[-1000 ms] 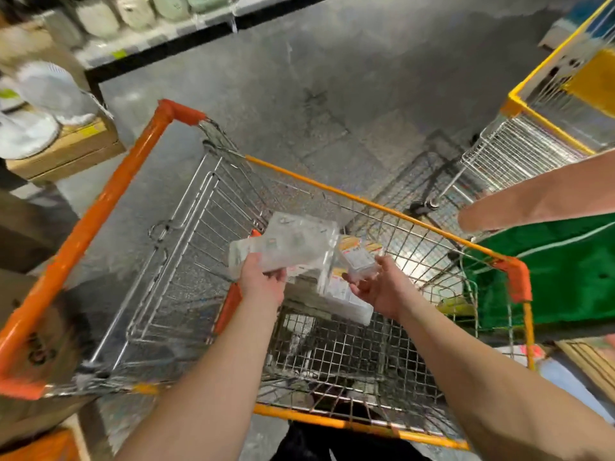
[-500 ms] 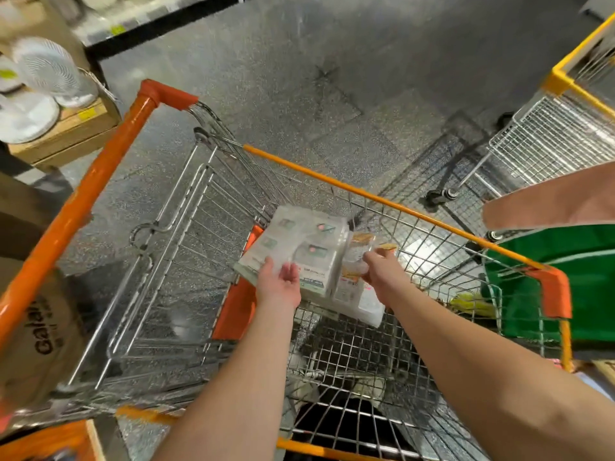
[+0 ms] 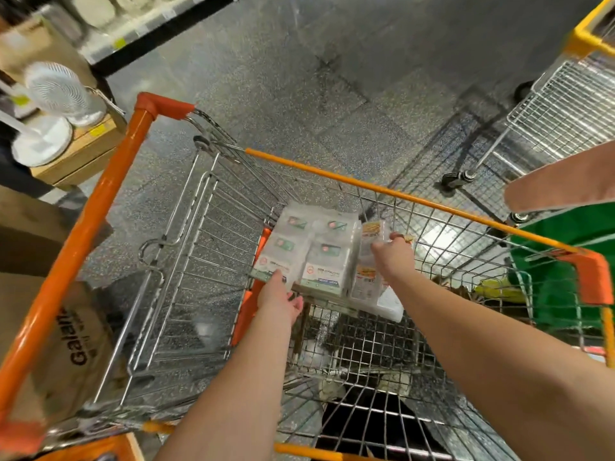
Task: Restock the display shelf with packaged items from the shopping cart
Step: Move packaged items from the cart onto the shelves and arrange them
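Note:
A wire shopping cart [image 3: 109, 207] with orange rails fills the middle of the view. Inside it, a clear-wrapped bundle of white packs [image 3: 309, 251] with green and red labels lies flat on top. My left hand [image 3: 281, 299] holds the bundle's near edge from below. Beside it stand packs with yellow-orange labels [image 3: 369, 261], and my right hand [image 3: 392, 256] grips their top. More white packaging [image 3: 389, 306] lies underneath. The display shelf [image 3: 133, 38] with pale goods runs along the top left.
A second wire cart [image 3: 559, 118] with a yellow rim stands at the right. A green bag [image 3: 565, 271] and another person's arm [image 3: 562, 188] are beyond the cart's right corner. White fans [image 3: 56, 91] on boxes and a brown carton [image 3: 66, 344] sit at the left. Speckled grey floor lies ahead.
The bundle has turned from tilted to flat, labels up, and come down lower in the cart. My right hand moved from beneath the yellow-labelled packs to their top. The view tilted down.

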Tool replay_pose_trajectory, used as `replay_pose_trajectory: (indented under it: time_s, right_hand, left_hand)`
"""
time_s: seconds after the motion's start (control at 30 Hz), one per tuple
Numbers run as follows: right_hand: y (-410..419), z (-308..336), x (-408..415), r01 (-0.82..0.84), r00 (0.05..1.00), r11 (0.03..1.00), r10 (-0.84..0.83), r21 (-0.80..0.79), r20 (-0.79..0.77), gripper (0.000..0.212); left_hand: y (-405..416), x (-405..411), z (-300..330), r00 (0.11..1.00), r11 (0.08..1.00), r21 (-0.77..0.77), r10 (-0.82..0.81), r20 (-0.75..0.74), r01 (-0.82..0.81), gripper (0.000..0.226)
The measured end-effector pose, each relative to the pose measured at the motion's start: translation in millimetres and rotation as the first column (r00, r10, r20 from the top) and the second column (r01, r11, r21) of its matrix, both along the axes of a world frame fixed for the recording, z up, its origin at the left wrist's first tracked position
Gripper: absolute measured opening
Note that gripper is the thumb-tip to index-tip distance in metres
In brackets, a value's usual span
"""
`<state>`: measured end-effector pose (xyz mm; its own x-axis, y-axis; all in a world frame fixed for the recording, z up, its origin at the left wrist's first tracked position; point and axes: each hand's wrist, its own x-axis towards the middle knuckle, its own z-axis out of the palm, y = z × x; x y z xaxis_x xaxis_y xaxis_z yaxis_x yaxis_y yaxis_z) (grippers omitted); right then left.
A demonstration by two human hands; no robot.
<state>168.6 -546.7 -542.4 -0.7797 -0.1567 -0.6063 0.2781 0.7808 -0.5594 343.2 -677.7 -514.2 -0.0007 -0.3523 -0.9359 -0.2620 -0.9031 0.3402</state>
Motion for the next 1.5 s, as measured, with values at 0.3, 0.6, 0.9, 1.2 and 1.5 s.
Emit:
replay_pose_trajectory:
  time_s: [0.3, 0.6, 0.9, 1.2, 1.5]
  right_hand:
    - [-1, -13, 1, -0.062, 0.998, 0.994, 0.063, 0.093, 0.000, 0.041]
    - [-3, -3, -1, -0.029, 0.999, 0.998, 0.029, 0.048, 0.016, 0.048]
    - [50, 94, 29, -0.010, 0.996, 0.986, -0.004, -0.167, -0.086, 0.032]
    - [213, 184, 47, 0.220, 0.922, 0.919, -0.305, -0.328, -0.237, 0.017]
    - [421, 161, 74, 0.479, 0.766, 0.852, -0.523, -0.212, -0.374, 0.021]
  left_hand:
    - [-11, -4, -2, 0.972, 0.972, -0.048, -0.226, 0.056, 0.229, 0.029]
    - [-21, 10, -1, 0.932, 0.926, -0.117, -0.351, 0.090, 0.360, 0.040]
    - [32, -12, 72, 0.875, 0.871, -0.205, -0.474, -0.103, 0.447, 0.014]
    - [166, -113, 167, 0.351, 0.347, -0.611, -0.929, -0.118, 0.711, 0.015]
    - [375, -136, 187, -0.240, -0.179, -0.743, -0.970, 0.026, 0.645, 0.019]
